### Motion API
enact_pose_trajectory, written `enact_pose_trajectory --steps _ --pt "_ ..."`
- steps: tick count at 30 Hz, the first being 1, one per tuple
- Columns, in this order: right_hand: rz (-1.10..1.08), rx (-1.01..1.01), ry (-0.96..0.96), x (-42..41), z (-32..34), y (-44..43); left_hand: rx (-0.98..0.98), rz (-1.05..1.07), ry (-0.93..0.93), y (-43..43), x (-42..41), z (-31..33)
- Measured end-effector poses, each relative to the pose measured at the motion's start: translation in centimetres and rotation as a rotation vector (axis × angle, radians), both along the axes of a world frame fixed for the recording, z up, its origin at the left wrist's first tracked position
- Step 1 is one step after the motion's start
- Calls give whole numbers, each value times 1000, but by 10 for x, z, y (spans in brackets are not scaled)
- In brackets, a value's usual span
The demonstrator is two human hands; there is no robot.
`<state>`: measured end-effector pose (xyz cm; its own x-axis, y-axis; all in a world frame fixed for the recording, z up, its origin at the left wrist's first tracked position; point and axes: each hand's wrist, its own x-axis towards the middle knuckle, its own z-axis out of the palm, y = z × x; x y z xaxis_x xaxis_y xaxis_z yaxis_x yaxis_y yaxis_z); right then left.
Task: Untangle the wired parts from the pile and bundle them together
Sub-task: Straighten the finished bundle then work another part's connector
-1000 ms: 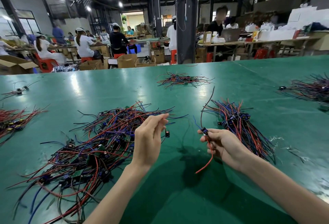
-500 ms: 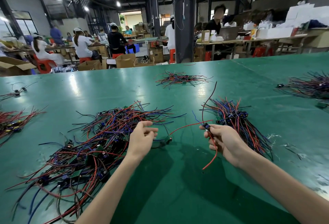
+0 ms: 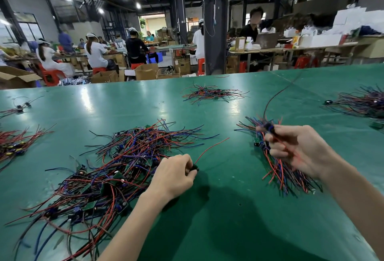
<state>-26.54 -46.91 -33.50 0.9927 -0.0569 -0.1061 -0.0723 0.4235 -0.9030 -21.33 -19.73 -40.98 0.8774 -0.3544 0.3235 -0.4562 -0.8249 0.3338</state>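
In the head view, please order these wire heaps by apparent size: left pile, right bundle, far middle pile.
1. Left pile.
2. Right bundle, partly hidden by the right hand.
3. Far middle pile; it lies farther away, so its true size is unsure.

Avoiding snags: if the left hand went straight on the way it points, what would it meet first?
The left hand faces right: bare table, then likely the sorted bundle; depth is unclear.

The right hand [image 3: 299,152] is blurring, smearing the wired part [image 3: 269,129] it is pinching; the left hand [image 3: 174,175] is hiding most of a black piece [image 3: 195,168]; a wire heap [image 3: 361,103] is running off the right edge.
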Motion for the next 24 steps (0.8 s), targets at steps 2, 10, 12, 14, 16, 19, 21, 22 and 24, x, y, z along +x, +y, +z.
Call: enact_pose_trajectory --steps 2,10,12,14,16,19,21,22,24 --pt "198 52 180 6 0 -1 21 -2 3 0 -1 -1" --pt "170 -248 91 137 53 28 89 6 36 -5 -5 -2" --pt "136 -669 144 152 46 33 114 -6 30 -5 -5 -2" --pt "38 -1055 135 155 27 37 133 -10 24 -7 -6 -2" --pt "-124 -1163 -16 145 9 40 115 -8 28 -9 -7 -2" --pt "-429 -980 -290 109 -14 48 -8 3 37 -12 -8 -2" --pt "-521 -904 -402 80 -29 57 -150 18 38 -13 -8 -2" --pt "-511 -907 -424 67 -36 62 -214 24 36 -14 -8 -1" --pt "-405 -931 -411 43 -50 72 -341 29 46 -18 -9 1"
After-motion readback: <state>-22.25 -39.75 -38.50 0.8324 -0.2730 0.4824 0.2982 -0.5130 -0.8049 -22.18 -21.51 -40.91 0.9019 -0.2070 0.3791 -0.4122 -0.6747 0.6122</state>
